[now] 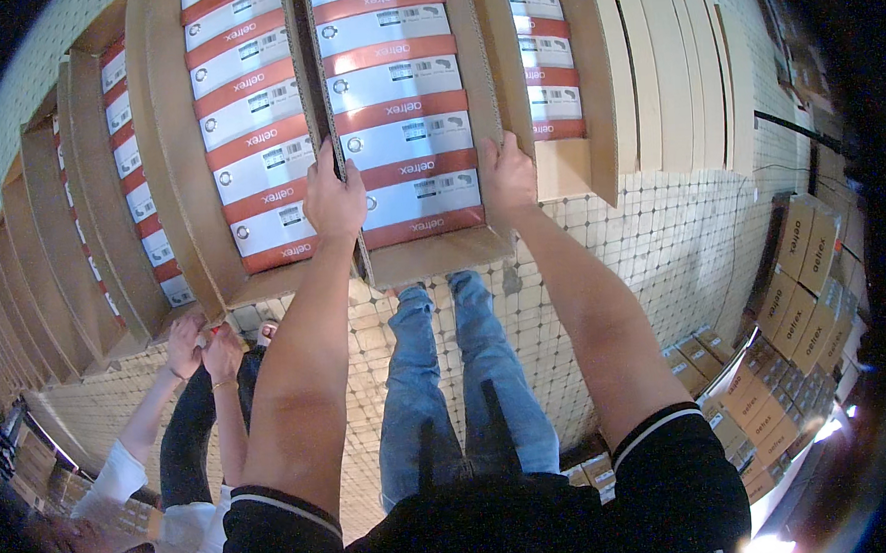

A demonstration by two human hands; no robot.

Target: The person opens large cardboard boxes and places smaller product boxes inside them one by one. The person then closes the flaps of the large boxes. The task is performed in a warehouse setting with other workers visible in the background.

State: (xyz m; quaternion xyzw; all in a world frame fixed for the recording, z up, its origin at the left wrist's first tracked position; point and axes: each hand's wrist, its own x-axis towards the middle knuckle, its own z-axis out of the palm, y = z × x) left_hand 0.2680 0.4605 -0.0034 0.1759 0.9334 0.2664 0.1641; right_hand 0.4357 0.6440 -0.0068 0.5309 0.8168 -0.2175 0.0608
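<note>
In front of me stands an open cardboard carton holding a row of several white and red shoe boxes. My left hand is closed round the carton's left wall, with the fingers over its top edge. On the opposite wall, my right hand grips the edge the same way. Both forearms reach straight ahead. A second open carton with like shoe boxes stands close along the left side, near my left hand. Just right of my right hand is another carton, partly filled with the same boxes.
A person in white at my left has both hands at a carton's near edge. More open cartons line the left. Flat tan cardboard panels stand at the right. Stacked closed cartons stand farther right on the tiled floor.
</note>
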